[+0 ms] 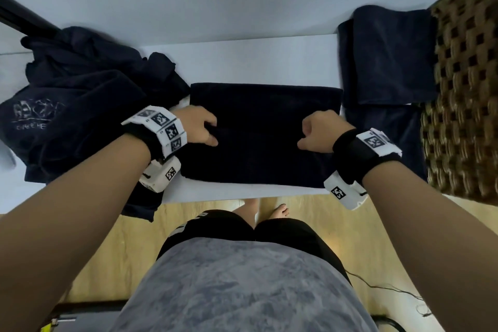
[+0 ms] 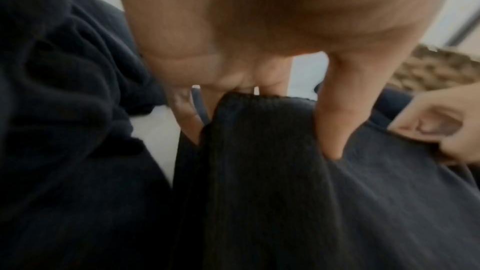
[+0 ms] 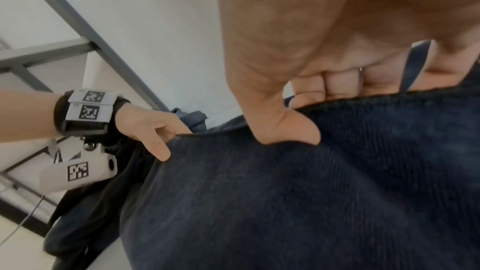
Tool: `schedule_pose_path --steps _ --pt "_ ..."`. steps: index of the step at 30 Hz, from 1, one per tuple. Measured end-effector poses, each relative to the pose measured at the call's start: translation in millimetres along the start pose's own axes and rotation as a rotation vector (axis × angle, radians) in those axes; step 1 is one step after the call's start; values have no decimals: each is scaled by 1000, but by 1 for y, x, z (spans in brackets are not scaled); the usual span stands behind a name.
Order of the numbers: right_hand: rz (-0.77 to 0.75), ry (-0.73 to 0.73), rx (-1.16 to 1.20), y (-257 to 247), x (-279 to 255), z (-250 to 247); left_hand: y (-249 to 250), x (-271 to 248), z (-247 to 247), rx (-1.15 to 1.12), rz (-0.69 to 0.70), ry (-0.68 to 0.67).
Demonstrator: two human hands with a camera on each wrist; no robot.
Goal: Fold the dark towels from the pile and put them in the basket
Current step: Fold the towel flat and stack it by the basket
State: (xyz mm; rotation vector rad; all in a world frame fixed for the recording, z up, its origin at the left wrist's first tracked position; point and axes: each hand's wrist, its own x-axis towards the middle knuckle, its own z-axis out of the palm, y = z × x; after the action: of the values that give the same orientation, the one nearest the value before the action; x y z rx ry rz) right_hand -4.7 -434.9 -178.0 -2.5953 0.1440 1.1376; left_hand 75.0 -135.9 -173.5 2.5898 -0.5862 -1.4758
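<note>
- Towel point(image 1: 265, 118), dark and ribbed, lies part-folded on the white counter point(image 1: 242, 62) straight ahead of me, between the pile point(image 1: 80, 89) on my left and the basket point(image 1: 463, 94) on my right.
- I judge it soft and limp, light enough for two hands, with no stiffness of its own; any unsupported span should sag, and the ribbed pile looks grippy rather than slick.
- My left hand point(image 1: 198, 127) pinches the upper layer near the left end, thumb on top and fingers curled under the fold.
- My right hand point(image 1: 320, 132) is clenched on the same layer near the right end, thumb over the cloth, fingers tucked beneath.
- Best hold, I think, is where I have it: the two ends of one edge, so the layer lifts as a straight line.
- Its long axis runs left to right across the counter, parallel to the near edge; the short sides face the pile and the basket.
- Folded towels point(image 1: 388, 56) already hang at the basket's near side, just beside the right end of mine.
- A small hanging loop shows by my right fingers point(image 3: 337, 83) in the right wrist view.
</note>
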Motion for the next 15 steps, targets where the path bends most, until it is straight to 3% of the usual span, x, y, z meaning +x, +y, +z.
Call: schedule_pose_path --steps 3,5,9,15 --pt "4 173 160 7 6 -16 -6 -1 -27 -220 -37 195" --pt "1 200 208 12 10 -20 -10 2 -32 -244 -54 292" --pt "46 122 109 19 17 -10 -11 11 -19 -134 -101 244" --pt "47 59 -14 18 20 -4 -15 14 -10 -232 -150 343"
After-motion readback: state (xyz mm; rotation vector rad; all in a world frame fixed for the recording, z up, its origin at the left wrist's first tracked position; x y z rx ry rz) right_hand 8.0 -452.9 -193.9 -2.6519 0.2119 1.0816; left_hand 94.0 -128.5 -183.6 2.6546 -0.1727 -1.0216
